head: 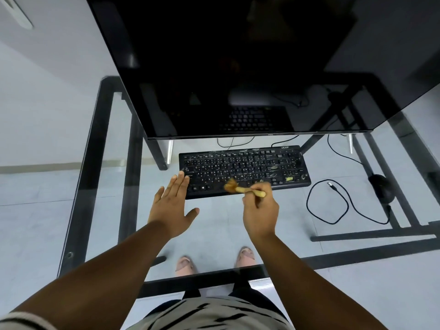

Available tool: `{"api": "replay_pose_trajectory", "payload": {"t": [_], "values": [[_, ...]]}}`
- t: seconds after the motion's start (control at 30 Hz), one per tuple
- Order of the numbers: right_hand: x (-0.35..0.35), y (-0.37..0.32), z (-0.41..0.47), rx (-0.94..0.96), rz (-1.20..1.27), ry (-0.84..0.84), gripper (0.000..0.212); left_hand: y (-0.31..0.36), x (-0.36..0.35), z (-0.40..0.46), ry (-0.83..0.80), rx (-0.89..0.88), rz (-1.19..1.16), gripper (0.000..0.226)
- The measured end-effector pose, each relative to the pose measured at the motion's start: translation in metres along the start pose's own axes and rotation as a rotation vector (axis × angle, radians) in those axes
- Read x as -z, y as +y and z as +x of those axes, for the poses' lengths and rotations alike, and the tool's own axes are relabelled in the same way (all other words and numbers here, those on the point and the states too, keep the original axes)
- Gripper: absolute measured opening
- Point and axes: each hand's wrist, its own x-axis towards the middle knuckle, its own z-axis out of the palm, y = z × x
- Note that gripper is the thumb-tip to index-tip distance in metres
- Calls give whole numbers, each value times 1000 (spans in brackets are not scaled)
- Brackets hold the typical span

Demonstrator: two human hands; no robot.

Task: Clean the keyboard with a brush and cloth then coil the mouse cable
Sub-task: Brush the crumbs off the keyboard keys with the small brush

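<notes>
A black keyboard (245,169) lies on the glass desk, with bits of debris scattered over its keys. My right hand (260,210) grips a small wooden brush (240,188) whose brown bristles touch the front key rows near the middle. My left hand (172,203) lies flat and open, its fingertips resting on the keyboard's front left corner. A black mouse (382,189) sits at the right, its cable (333,203) lying in a loose loop with the USB plug free. No cloth is in view.
A large dark monitor (238,67) leans over the back of the desk, close above the keyboard. The glass desk (214,225) has a black frame; my feet show through it. Thin cables run behind the keyboard.
</notes>
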Motion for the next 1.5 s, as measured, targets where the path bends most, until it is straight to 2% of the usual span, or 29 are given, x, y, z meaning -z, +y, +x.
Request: {"api": "replay_pose_trajectory", "payload": {"t": [0.07, 0.1, 0.17, 0.23, 0.3, 0.37, 0.4, 0.47, 0.53, 0.63, 0.7, 0.83, 0.87, 0.97, 1.03, 1.13, 1.2, 1.23, 1.3, 1.4, 1.43, 1.5], "values": [[6, 0, 3, -23, 14, 146, 12, 6, -1, 2, 9, -5, 16, 88], [8, 0, 3, -24, 69, 141, 11, 9, -2, 4, 11, -10, 22, 88], [10, -2, 4, -25, 161, -9, 15, 13, -2, 6, 15, -13, 25, 88], [11, -1, 2, -2, 128, -100, 21, 18, -4, 7, 10, -6, 34, 88], [15, 3, 3, 15, 9, 34, 24, 22, -6, 8, 0, 4, 35, 88], [21, 5, 5, 1, 21, 157, 22, 26, -8, 8, -9, 14, 48, 88], [24, 6, 6, 5, 65, 129, 21, 27, -9, 8, -13, 17, 60, 88], [26, 7, 8, 10, 117, -45, 20, 30, -10, 8, -8, 29, 68, 88], [28, 10, 7, 10, 64, -129, 20, 33, -10, 8, 2, 47, 63, 89], [33, 16, 11, -35, -31, 117, 24, 38, -11, 9, 12, 56, 75, 90], [42, 18, 14, -22, 63, 194, 22, 43, -11, 11, 16, 45, 73, 90], [50, 22, 20, -56, 162, -76, 22, 53, -10, 15, 23, 43, 72, 90], [52, 24, 22, -61, 127, -76, 23, 57, -10, 16, 23, 45, 69, 90], [59, 29, 29, -89, 25, 169, 20, 66, -12, 18, 22, 35, 60, 90], [66, 30, 32, -74, 87, 236, 18, 72, -13, 20, 21, 25, 44, 90], [71, 29, 33, -41, 255, 33, 21, 81, -16, 24, 10, 27, 60, 90], [70, 29, 32, -32, 223, -141, 23, 88, -18, 27, 6, 29, 69, 90], [70, 31, 32, -29, 159, -168, 26, 91, -18, 28, 7, 28, 69, 90], [75, 35, 37, -31, 38, -43, 26, 98, -19, 31, 11, 21, 72, 90], [93, 39, 49, -80, 20, 293, 21, 103, -18, 35, 11, 16, 75, 90], [99, 40, 53, -82, 76, 344, 18, 104, -18, 36, 10, 18, 78, 90], [104, 40, 59, -65, 185, 310, 15, 107, -17, 38, 9, 25, 87, 90]]}}
